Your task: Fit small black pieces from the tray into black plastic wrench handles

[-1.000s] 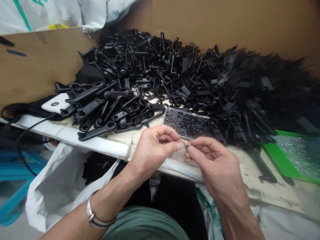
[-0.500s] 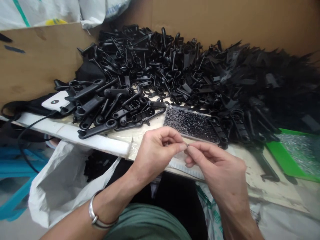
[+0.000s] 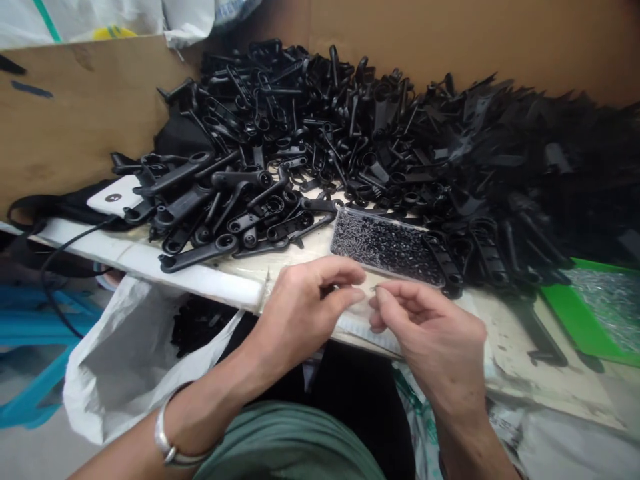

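Your left hand (image 3: 305, 310) and right hand (image 3: 430, 333) both pinch something tiny at center frame; just above, a clear tray (image 3: 387, 248) holds small black bits, and a green tray (image 3: 575, 320) at right holds silvery ones.

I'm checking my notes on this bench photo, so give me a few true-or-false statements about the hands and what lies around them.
1. The left hand and right hand meet fingertip to fingertip at the table edge. True.
2. A clear tray of tiny black bits lies just beyond the hands. True.
3. The right hand grips one of the long black levers. False: it pinches only something tiny; the levers lie untouched.
4. The green tray sits on the left. False: it is at the far right.
5. A bracelet is on the left wrist. True.
6. A white phone lies in the green tray. False: it lies at the pile's left edge.
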The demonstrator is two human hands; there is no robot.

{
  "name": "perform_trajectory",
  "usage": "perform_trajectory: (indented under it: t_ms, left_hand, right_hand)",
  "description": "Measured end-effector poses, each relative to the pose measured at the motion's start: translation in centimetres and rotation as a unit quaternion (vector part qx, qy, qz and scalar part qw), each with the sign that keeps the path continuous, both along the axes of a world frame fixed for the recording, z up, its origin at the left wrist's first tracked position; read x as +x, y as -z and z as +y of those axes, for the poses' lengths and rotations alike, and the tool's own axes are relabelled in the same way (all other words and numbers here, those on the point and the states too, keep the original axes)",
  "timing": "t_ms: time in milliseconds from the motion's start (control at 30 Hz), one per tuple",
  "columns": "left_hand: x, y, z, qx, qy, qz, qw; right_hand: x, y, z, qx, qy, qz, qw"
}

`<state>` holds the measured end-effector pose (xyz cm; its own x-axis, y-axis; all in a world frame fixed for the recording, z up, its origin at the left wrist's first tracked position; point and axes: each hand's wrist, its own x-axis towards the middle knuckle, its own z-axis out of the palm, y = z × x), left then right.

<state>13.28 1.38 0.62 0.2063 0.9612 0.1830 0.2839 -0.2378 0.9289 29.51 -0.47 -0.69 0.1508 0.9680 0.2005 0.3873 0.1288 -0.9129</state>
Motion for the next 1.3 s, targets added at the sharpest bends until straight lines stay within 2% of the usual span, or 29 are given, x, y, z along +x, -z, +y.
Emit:
perform_trajectory:
  t_ms: [67, 133, 200, 267, 367, 533, 700, 833, 1000, 1167, 1300]
  left_hand:
    - [-1.7, -0.2, -0.4, 0.099, -0.005, 0.13, 0.987]
    - [-3.3, -0.1, -0.7, 0.172, 0.015, 0.25, 0.953]
    - [-4.4, 0.4, -0.9, 0.182, 0.037, 0.332, 0.925]
    - [-4.7, 1.0, -1.1, 0.152, 0.047, 0.364, 0.918]
    - [-4.1, 1.8, -1.7, 0.116, 0.052, 0.353, 0.927]
    - [-2.5, 2.6, -2.7, 0.126, 0.05, 0.327, 0.935]
    - [-2.4, 3.0, -2.8, 0.14, 0.038, 0.33, 0.933]
    - [-2.4, 3.4, -2.7, 0.122, 0.034, 0.292, 0.948]
    - [-2.1, 3.9, -2.8, 0.112, 0.027, 0.243, 0.963]
    - [-2.0, 4.2, -3.0, 0.128, 0.009, 0.225, 0.966]
    - [-2.0, 4.2, -3.2, 0.144, 0.004, 0.216, 0.966]
  right_hand:
    - [0.3, 0.1, 0.0, -0.008, -0.001, 0.011, 1.0]
    - [0.4, 0.2, 0.0, -0.008, -0.003, 0.006, 1.0]
    - [0.4, 0.3, -0.1, 0.001, -0.004, -0.009, 1.0]
    - [0.3, 0.4, -0.2, 0.019, 0.002, -0.046, 0.999]
    - [0.2, 0.5, -0.5, 0.057, 0.02, -0.136, 0.989]
    - [0.5, 0.7, -1.1, 0.151, 0.01, -0.268, 0.952]
    - [0.7, 1.2, -1.3, 0.22, -0.013, -0.327, 0.919]
    - [0.8, 1.5, -1.2, 0.248, -0.033, -0.351, 0.902]
    - [1.1, 1.9, -1.3, 0.245, -0.069, -0.36, 0.898]
    - [1.2, 2.3, -1.5, 0.2, -0.08, -0.357, 0.909]
    - [1.0, 2.2, -1.3, 0.199, -0.09, -0.366, 0.905]
